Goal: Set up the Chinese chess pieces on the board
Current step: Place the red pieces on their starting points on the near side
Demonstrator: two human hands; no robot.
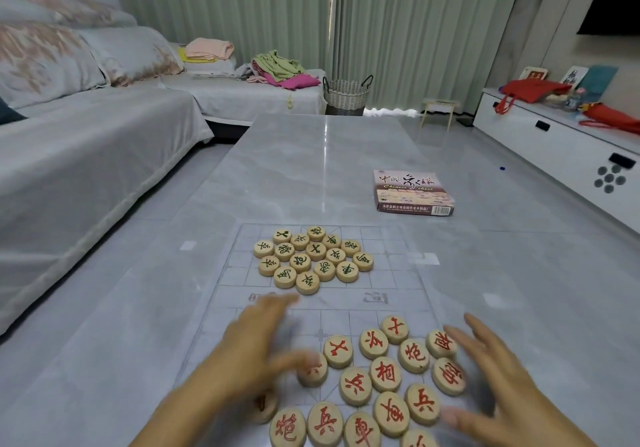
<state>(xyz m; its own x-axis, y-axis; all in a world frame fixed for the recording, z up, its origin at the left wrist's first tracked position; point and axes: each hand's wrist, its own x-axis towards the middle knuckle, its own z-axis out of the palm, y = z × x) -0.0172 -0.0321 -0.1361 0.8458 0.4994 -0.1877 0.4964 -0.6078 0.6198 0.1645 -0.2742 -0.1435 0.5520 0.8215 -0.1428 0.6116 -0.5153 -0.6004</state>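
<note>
Board (381, 273): a thin pale printed sheet lying flat on the near end of the grey table (311, 155). No piece stands on its own point yet. The green-lettered pieces (313, 259) sit packed in one tight cluster on the far half. The red-lettered pieces (384, 380) lie in a looser heap on the near half, face up, many touching. The sorting by colour probably serves the layout, each heap waiting on its own side of the river line. Left hand (256, 346): fingers spread and fairly straight, blurred, thumb over a red piece at the heap's left edge, nothing pinched; one more piece shows partly under the wrist. Right hand (498, 377): also spread flat, flanking the heap's right edge, thumb just beside a lower piece, gripping nothing. The hands bracket the red heap, seemingly to spread or herd it. Open room: bare grid along the board's left and right columns, and the river band between the heaps. The chess box (412, 192) lies well beyond the board's far right corner. The table's left edge runs near the board, so slides that way need care.
</note>
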